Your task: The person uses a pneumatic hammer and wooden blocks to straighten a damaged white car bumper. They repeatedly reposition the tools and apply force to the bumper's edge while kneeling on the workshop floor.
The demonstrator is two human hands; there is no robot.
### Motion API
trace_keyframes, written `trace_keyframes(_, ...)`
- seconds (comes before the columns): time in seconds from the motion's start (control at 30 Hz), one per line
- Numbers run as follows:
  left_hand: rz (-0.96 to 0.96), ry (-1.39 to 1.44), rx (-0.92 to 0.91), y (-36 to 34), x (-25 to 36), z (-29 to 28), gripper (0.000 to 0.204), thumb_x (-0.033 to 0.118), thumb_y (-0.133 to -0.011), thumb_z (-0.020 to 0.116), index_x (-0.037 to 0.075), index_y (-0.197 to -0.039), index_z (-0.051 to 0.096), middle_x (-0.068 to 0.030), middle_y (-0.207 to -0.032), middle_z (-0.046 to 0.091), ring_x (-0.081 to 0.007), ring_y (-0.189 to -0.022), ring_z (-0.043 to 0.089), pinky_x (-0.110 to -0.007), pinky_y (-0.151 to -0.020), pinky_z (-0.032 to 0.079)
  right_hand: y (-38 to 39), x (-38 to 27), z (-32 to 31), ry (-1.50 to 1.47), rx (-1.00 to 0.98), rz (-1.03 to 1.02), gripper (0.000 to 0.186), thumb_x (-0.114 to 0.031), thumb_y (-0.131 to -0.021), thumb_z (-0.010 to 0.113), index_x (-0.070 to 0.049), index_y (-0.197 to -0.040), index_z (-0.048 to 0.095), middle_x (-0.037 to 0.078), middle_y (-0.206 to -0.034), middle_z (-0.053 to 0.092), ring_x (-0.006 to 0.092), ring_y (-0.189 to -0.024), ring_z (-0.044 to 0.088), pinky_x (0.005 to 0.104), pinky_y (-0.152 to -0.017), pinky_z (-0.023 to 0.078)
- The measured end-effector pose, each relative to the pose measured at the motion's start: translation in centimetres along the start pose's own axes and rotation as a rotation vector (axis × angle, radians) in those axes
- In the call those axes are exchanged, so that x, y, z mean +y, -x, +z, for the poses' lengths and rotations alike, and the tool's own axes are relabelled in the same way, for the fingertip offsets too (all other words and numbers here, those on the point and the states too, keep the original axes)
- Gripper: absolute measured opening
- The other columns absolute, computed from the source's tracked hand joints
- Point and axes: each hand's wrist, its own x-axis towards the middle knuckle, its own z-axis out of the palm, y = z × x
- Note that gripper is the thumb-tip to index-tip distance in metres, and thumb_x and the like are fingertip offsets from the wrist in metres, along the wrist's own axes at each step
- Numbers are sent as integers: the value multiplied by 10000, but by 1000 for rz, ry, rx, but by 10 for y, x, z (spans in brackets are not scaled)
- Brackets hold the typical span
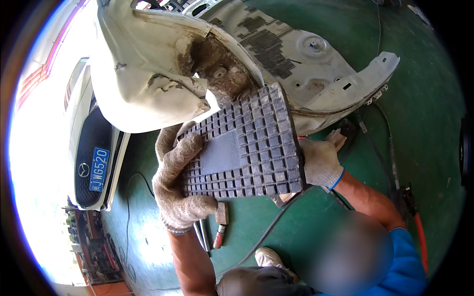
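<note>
A thick black rectangular slab with a raised grid of small squares and a smooth central patch (266, 143) is being held up in the middle of the scene, tilted, above the green painted floor (419, 101). Its left end is being grasped by the left hand in a soiled, brownish knitted glove (173, 185), with thumb and a finger being pressed on the gridded face. Its right edge is being met by the right hand in a paler knitted glove with blue cuff trim (318, 160); the fingertips are being hidden behind the slab, so whether that hand is clenched on it cannot be told. On the far side, a crumpled white sheet-metal car panel (143, 93) is being partly overlapped by the slab, and its rusty brown hollow (217, 59) is being exposed. Farther right, a pale grey metal panel with dark patches (316, 89) is lying. At the left, a white car with a dark grille (96, 133) is standing. Nearer, a red-handled tool with a brown block head (222, 214) is lying beside slim silvery rods (201, 237).
</note>
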Motion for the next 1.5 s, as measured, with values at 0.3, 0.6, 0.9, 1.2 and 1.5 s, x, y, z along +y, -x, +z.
trace_keyframes(0.3, -22, -515, 52, -5, 42, 29, 703, 534, -1020, 641, -85, -1353, 661, -331, -1497, 498, -408, -1366, 530, -484, -1169, 394, 0, -8, -1, -22, 152, 15, 432, -430, -683, 853, -156, -1003, 761, 86, -916, 769, 313, -838, 759, 445, -750, 611)
trace_keyframes(0.6, 69, -350, 35, -15, 13, 23, 674, 494, -976, 714, -64, -1352, 678, -300, -1459, 558, -401, -1374, 538, -495, -1159, 403, -2, -7, -7, -28, 58, 33, 383, -416, -718, 811, -171, -1009, 772, 80, -940, 775, 312, -870, 761, 455, -761, 611)
trace_keyframes(0.9, -383, -385, 531, -9, 39, 69, 525, 294, -1063, 556, -81, -1430, 536, -168, -1400, 557, -203, -1190, 580, -314, -1031, 483, 3, -1, -3, -28, 120, -5, 398, -406, -724, 820, -167, -1035, 751, 83, -923, 765, 309, -839, 760, 463, -749, 610)
trace_keyframes(1.2, -328, -192, 357, -24, 28, 47, 474, 181, -1050, 533, -97, -1434, 541, -122, -1236, 660, -144, -1080, 611, -285, -983, 462, 3, -6, -2, -30, 103, -18, 430, -417, -666, 877, -141, -960, 727, 88, -886, 752, 328, -824, 740, 461, -719, 595)
trace_keyframes(1.5, -114, -398, 342, -22, 9, 45, 385, 88, -1065, 541, -88, -1407, 572, -156, -1247, 659, -145, -1006, 645, -267, -904, 520, 1, -1, -3, -71, 61, -5, 394, -445, -697, 841, -142, -922, 730, 96, -889, 744, 339, -836, 736, 467, -722, 582)
